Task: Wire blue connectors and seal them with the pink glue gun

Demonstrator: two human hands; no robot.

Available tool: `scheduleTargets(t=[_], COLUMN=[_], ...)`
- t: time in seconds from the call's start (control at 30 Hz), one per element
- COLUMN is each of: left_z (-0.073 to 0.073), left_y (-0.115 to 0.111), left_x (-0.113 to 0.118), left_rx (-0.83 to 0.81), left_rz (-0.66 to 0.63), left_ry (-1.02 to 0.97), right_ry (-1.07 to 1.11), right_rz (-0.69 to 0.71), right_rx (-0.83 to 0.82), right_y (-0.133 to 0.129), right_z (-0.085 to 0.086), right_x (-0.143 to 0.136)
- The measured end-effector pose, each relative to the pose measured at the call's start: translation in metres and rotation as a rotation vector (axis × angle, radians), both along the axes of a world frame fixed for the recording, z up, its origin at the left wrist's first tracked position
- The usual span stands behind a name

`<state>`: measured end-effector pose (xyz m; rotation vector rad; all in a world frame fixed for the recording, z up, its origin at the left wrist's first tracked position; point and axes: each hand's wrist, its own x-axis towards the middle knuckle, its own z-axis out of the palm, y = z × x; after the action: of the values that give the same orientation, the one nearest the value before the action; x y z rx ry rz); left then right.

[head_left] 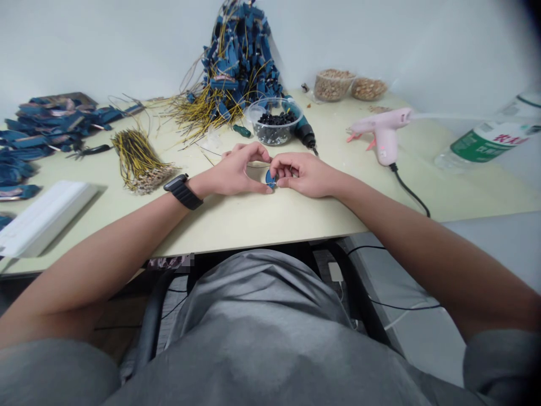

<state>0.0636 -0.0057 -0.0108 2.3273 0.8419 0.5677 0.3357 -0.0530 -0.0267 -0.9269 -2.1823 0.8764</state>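
Both hands are up front, mid-frame, over the near edge of the pale yellow tabletop [245,223]; we see the forearms come in from the lower corners and converge. Left hand [236,173]: back of the hand toward us, index arched over, thumb stretched low, the two spread in a wide C. Right hand [310,175]: fingers curled in, thumb and index pinching a small blue disc-like piece [270,179] right between the hands, frame centre. Left thumb tip is just beside it; we can't tell if it touches. Left wrist wears a black smartwatch [184,190]. Rest of the surface: yellow-and-black wire bundle [134,152] left of centre, black-handled pliers [95,150] next to it, white box [48,217] at the left edge, blue pieces [51,127] piled upper left. Top centre we have a tall heap of blue wired parts [240,51], with a clear round tub [258,134] of small black parts and a teal-and-black power driver [305,135] in front. Upper right: pink glue gun [385,135], clear bottle with green label [477,141]. Plain pale wall [105,45] behind; grey shirt [262,327] fills bottom centre.
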Motion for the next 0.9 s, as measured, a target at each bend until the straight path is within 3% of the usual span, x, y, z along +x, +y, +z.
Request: scheduleTargets(t=[0.5, 0.77, 0.9], left_z=[0.000, 0.004, 0.004], left_y=[0.000, -0.014, -0.019], left_x=[0.001, 0.010, 0.014], left_rx=[0.025, 0.027, 0.020], left_rz=[0.001, 0.041, 0.055], left_ry=[-0.008, -0.003, -0.006], right_ry=[0.015, 0.113, 0.059], right_rz=[-0.025, -0.329, -0.372], right_rx=[0.023, 0.220, 0.232], right_y=[-0.002, -0.017, -0.023], right_z=[0.002, 0.030, 0.035], right_x=[0.002, 0.028, 0.036])
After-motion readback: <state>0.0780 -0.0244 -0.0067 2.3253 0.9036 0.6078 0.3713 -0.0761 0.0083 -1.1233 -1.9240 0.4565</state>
